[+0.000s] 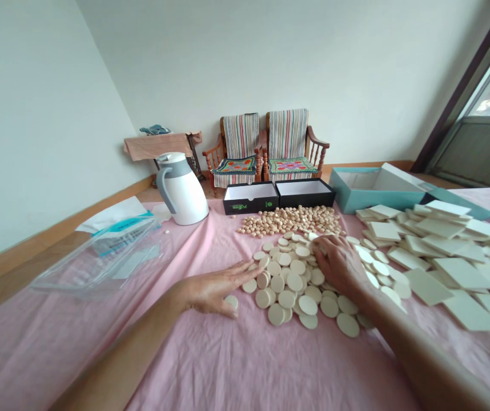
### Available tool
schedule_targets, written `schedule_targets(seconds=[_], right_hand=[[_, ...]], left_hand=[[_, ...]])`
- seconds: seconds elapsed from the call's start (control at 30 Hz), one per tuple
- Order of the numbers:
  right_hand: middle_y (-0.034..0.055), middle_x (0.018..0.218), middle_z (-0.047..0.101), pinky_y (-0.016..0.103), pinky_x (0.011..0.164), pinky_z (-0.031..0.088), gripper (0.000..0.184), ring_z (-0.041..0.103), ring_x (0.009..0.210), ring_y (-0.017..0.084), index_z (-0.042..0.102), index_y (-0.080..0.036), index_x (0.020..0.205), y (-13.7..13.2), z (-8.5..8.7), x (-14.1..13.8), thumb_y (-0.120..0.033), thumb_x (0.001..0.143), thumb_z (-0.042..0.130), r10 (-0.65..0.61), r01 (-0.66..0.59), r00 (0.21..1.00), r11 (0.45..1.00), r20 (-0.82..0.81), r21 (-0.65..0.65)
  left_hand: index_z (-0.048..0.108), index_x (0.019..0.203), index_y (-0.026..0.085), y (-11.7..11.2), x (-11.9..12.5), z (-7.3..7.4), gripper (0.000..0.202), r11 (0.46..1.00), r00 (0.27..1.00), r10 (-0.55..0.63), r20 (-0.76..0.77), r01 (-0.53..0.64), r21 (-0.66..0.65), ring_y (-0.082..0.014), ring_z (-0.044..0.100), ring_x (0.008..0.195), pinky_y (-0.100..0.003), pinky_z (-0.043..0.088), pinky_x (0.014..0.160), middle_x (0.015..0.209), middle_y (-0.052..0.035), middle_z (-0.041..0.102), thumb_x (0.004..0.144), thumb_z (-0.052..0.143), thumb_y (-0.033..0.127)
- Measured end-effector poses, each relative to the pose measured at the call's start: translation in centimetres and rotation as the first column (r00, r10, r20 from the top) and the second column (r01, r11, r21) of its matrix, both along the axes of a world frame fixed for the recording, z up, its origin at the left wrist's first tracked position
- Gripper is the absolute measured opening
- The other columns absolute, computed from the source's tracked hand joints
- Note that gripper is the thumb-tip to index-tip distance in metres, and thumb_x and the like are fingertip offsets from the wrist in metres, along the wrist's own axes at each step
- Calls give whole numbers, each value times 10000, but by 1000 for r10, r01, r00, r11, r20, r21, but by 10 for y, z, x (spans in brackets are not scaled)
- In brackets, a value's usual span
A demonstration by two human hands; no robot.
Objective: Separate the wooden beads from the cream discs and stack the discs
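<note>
A loose pile of pale round discs lies on the pink cloth in front of me. At its left edge my left hand rests open, fingers stretched toward the discs and thumb apart. One separate disc sits beside that thumb. My right hand reaches over the pile's right side with its fingers curled down among the discs. Whatever is under those fingertips is hidden. Behind the discs spreads a heap of small round wooden beads. Many pale square tiles are stacked loosely to the right.
Two black boxes and a light blue box stand at the back. A white and grey jug is at the left rear. Clear plastic packaging lies on the left. Two wooden armchairs stand beyond.
</note>
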State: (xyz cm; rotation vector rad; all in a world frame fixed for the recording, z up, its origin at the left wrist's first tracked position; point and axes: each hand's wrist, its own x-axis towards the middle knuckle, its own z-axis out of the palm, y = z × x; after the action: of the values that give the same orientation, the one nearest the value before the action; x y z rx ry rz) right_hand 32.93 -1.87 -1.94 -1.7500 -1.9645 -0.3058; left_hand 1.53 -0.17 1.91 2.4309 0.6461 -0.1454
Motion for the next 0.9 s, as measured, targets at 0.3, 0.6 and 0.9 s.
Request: schedule_targets(seconds=[0.3,0.6,0.9], right_hand=[[70,1027,634,346,831,363,248,522,949,226,617,-199,950,-1,2,0,-297,898,395,4,-4,1000,1000,2,-13],[84,1006,636,343,811,358,258,520,939,228,619,-202,951,-1,1,-1,-289,895,382,1,-1,1000,1000,-6,-5],[90,1014,632,346,819,346,274,527,944,226,620,-191,954,1,0,1,-288,897,370,5,-5,1000,1000,-1,-11]], left_hand=[[347,1383,272,-6,11,9,681,964,978,189,90,-202,170,-212,359,1321,-386,288,1105,1454,-33,368,751,526,92],[574,1114,195,-19,2,16,395,892,937,337,-97,-284,350,-261,570,1007,-368,444,879,1088,-81,595,719,570,204],[551,1111,162,-9,49,-7,292,773,752,527,396,-618,143,-180,607,960,-293,500,816,1106,-87,622,873,437,288]])
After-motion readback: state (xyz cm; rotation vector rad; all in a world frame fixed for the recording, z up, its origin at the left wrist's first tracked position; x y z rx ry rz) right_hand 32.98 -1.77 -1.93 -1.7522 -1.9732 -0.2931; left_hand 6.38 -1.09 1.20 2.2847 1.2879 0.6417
